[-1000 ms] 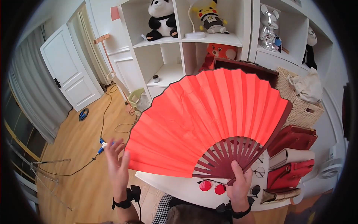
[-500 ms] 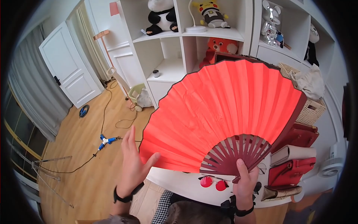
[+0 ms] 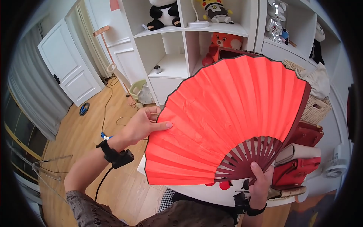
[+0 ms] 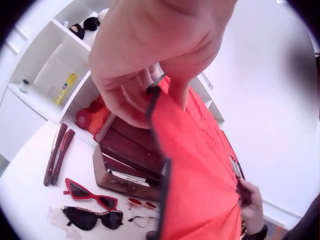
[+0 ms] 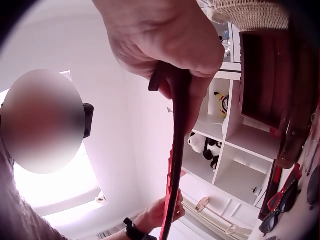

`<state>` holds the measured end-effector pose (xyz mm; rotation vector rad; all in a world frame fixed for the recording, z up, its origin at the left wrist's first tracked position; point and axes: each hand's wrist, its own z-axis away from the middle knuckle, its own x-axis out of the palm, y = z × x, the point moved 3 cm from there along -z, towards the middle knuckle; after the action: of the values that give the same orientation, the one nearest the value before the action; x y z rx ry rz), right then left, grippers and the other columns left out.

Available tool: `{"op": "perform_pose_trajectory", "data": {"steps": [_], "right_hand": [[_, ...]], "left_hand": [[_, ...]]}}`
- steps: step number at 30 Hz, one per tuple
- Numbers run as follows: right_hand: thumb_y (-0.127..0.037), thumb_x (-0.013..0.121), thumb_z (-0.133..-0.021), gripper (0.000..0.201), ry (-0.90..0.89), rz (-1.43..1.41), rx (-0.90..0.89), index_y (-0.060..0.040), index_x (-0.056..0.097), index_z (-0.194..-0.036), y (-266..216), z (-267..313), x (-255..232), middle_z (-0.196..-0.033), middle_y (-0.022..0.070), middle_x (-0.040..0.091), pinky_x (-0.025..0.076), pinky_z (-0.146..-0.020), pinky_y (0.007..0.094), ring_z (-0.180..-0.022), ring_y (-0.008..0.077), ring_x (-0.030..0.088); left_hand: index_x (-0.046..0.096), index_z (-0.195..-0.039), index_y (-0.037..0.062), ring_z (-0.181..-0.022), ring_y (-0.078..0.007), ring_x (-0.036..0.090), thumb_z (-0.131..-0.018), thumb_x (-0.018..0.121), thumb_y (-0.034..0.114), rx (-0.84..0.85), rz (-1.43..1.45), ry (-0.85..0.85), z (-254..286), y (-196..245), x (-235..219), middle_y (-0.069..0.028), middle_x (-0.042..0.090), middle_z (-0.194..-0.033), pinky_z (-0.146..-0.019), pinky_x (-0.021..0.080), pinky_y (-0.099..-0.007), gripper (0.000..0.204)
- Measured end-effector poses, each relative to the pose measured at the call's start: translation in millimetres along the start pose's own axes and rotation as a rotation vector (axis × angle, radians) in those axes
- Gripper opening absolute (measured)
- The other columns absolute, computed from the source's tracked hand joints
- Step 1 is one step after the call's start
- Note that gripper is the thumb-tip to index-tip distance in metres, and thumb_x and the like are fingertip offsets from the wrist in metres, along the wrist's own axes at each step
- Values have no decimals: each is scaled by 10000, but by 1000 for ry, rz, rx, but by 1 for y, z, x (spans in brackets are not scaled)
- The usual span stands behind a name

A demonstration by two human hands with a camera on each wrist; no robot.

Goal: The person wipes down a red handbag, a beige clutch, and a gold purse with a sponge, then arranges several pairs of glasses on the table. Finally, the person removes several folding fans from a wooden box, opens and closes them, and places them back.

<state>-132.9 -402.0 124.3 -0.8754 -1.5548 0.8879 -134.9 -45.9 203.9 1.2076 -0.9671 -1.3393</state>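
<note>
A wide red folding fan (image 3: 227, 102) with dark red ribs is spread out in front of the body. My right hand (image 3: 261, 179) grips its ribs at the narrow base, thumb on the near side. At the left edge of the fan, my left hand (image 3: 141, 125) pinches the dark-trimmed rim, with the thumb on the front face and the other fingers curled behind. The left wrist view shows this pinch close up on the red fan sheet (image 4: 195, 165). Seen edge-on in the right wrist view, the dark outer rib (image 5: 176, 120) runs down from my right hand (image 5: 165, 40).
On the white table (image 4: 30, 175) are red-framed sunglasses (image 4: 85, 192), black sunglasses (image 4: 92, 218), two slim dark red sticks (image 4: 62, 155) and an opened brown case (image 4: 132, 150). Red handbags (image 3: 289, 170) and a woven basket (image 3: 315, 109) stand at right. Shelves with plush toys rise behind.
My left hand has moved from spread fingers beside the fan's lower left corner, up to its left rim, and now pinches it. The fan and right hand have shifted right.
</note>
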Motion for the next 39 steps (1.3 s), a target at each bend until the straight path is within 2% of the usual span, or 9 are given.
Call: {"op": "perform_pose_trajectory", "data": {"steps": [8, 14, 17, 19, 21, 23, 29, 33, 39], "right_hand": [[1, 583, -875, 335, -52, -4, -48, 52, 535, -1202, -2, 4, -5, -1099, 141, 654, 534, -827, 310, -942, 175, 660], [-10, 587, -872, 250, -73, 134, 18, 58, 588, -1113, -3, -1, -14, -994, 118, 678, 528, -793, 292, -855, 158, 659], [-15, 594, -878, 216, -53, 122, 4, 62, 614, -1079, -5, -2, -10, -963, 111, 687, 527, -793, 297, -845, 153, 659], [-18, 601, -880, 236, -60, 196, -4, 67, 620, -1100, -4, -2, -12, -999, 120, 688, 526, -797, 298, -869, 152, 658], [-43, 616, -885, 208, -26, 204, 16, 67, 647, -1060, -4, 0, -10, -946, 102, 692, 503, -745, 277, -813, 126, 635], [-69, 630, -891, 192, 10, 212, 34, 67, 673, -1019, -3, 3, -6, -893, 83, 696, 479, -692, 255, -756, 100, 612], [-85, 644, -886, 175, -31, 195, -135, 58, 679, -981, -4, 8, 11, -841, 79, 703, 396, -411, 200, -562, 67, 576], [-94, 648, -884, 193, -81, 235, 19, 68, 683, -983, -7, 13, 4, -808, 88, 699, 427, -440, 208, -590, 80, 591], [-3, 616, -851, 247, -129, 104, 63, 88, 630, -1080, -9, 18, 6, -1002, 137, 694, 530, -795, 310, -863, 171, 670]], "left_hand": [[584, -1091, 43, -861, -91, 637, -900, 714, 134, 24, -120, 97, 11, -4, 13, -62, 700, -979, -784, 532, -266, 249], [559, -1171, 33, -753, -213, 666, -890, 724, 261, 97, -524, 132, 10, -20, 5, -111, 703, -865, -741, 530, -335, 398], [450, -1316, 19, -1016, -292, 639, -887, 721, 249, -100, -874, 115, 16, -7, 12, -200, 640, -1117, -899, 501, -379, 557], [351, -1385, -13, -1146, -370, 536, -880, 699, 275, 529, -1221, 382, 26, 12, 29, -268, 513, -1293, -951, 448, -419, 678], [313, -1451, -11, -1368, -351, 356, -868, 678, 331, 606, -1370, 291, 30, 29, 47, -240, 323, -1491, -1089, 351, -436, 768], [291, -1502, 61, -1438, -329, 277, -825, 673, 478, 907, -1491, -195, 37, 37, 85, -142, 334, -1532, -1166, 268, -458, 882], [276, -1521, 88, -1466, -253, 239, -823, 520, 656, 961, -1531, -311, 17, 15, 111, -52, 304, -1568, -1199, 153, -509, 933], [278, -1519, 83, -1468, -262, 234, -832, 463, 702, 947, -1542, -307, 17, 13, 108, -54, 315, -1563, -1195, 125, -543, 943], [304, -1509, 78, -1459, -302, 245, -856, 382, 733, 893, -1597, -197, 8, 15, 81, -81, 364, -1533, -1194, 91, -561, 928]]}}
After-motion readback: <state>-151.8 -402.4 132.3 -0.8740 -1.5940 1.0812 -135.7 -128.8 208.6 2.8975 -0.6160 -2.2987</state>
